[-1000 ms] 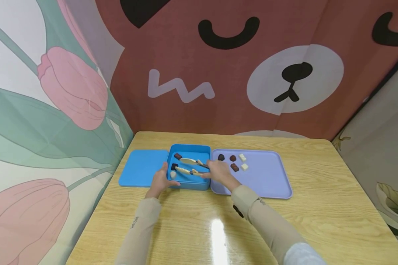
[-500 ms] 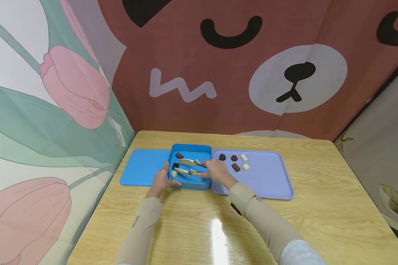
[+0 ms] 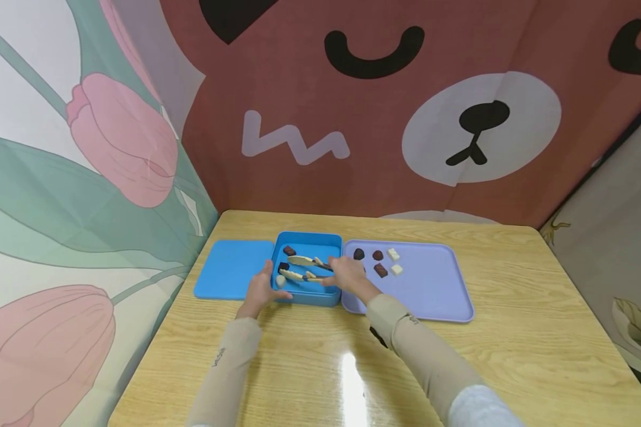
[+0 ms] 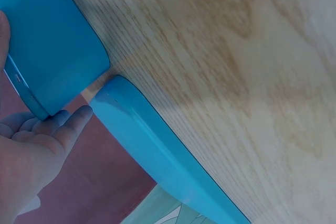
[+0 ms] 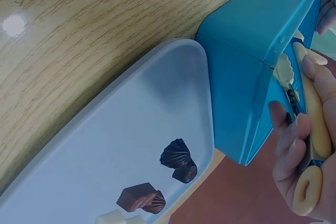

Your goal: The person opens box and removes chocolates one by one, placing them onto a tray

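A blue box [image 3: 320, 298] stands uncovered on the table with a few chocolates near its left wall: a brown one [image 3: 289, 251], a dark square one [image 3: 283, 267] and a white one [image 3: 281, 281]. My left hand [image 3: 259, 292] grips the box's front left corner, thumb along the front wall, fingers at the left side. My right hand [image 3: 349, 275] holds a pair of cream-coloured tongs [image 3: 301, 261] over the box. The tongs' two tips are spread apart with nothing between them, the lower tip close to the dark chocolate. In the right wrist view the fingers wrap the tongs' handle [image 5: 313, 103].
A purple tray [image 3: 432, 284] with several dark, brown and white chocolates [image 3: 380, 270] adjoins the box's right side. Left of the box lies a flat blue lid [image 3: 227, 270]. A printed curtain [image 3: 299, 196] hangs behind the wooden table [image 3: 299, 367].
The tongs have shifted slightly, their upper tip a little farther left relative to the box. The left hand keeps its place on the box, and the chocolates lie as before.
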Tool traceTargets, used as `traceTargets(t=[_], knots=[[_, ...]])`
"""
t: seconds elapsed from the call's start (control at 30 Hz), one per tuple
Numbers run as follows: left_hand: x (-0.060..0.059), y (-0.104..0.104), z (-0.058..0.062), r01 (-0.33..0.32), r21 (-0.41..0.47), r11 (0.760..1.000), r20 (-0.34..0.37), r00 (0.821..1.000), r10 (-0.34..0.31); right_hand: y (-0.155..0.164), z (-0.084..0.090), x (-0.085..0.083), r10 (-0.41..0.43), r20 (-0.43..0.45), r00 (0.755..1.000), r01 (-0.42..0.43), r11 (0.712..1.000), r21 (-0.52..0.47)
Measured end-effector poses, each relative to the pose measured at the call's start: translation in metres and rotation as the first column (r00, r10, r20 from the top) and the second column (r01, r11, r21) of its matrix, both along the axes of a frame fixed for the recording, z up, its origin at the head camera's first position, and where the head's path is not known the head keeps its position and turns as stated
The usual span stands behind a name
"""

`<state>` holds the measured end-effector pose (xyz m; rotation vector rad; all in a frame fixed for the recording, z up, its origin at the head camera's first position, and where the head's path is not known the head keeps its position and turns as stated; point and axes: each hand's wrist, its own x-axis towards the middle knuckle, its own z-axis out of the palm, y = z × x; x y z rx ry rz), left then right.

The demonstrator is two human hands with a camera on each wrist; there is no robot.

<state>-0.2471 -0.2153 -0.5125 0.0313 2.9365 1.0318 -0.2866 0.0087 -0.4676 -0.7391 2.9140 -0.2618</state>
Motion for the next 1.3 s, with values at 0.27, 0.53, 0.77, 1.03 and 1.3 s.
traceTargets(t=[0.27,0.53,0.77,1.03,1.3], knots=[[0.0008,-0.0003,-0.0006,0.011,-0.003,1.000,-0.009,1.000,-0.011,-0.0018,-0.0011,-0.0013,-0.007,0.023,1.000,0.007,1.000,-0.009],[-0.0005,-0.0004,-0.0010,0.011,0.001,1.000,-0.007,1.000,-0.011,-0.0031,-0.0025,-0.0009,0.010,0.016,1.000,-0.010,1.000,-0.021],[0.0003,0.0016,-0.0007,0.007,-0.005,1.000,-0.009,1.000,-0.007,-0.0026,-0.0063,0.0002,0.006,0.022,1.000,-0.006,1.000,-0.013],[0.0014,0.0021,-0.0023,0.007,-0.007,1.000,-0.023,1.000,-0.008,-0.0007,-0.0077,0.0021,0.008,0.015,1.000,-0.008,1.000,-0.009],[0.0019,-0.0009,-0.0041,0.020,0.000,1.000,-0.047,0.999,-0.020,0.0024,-0.0054,0.0036,0.004,-0.008,1.000,-0.004,0.999,-0.038]])
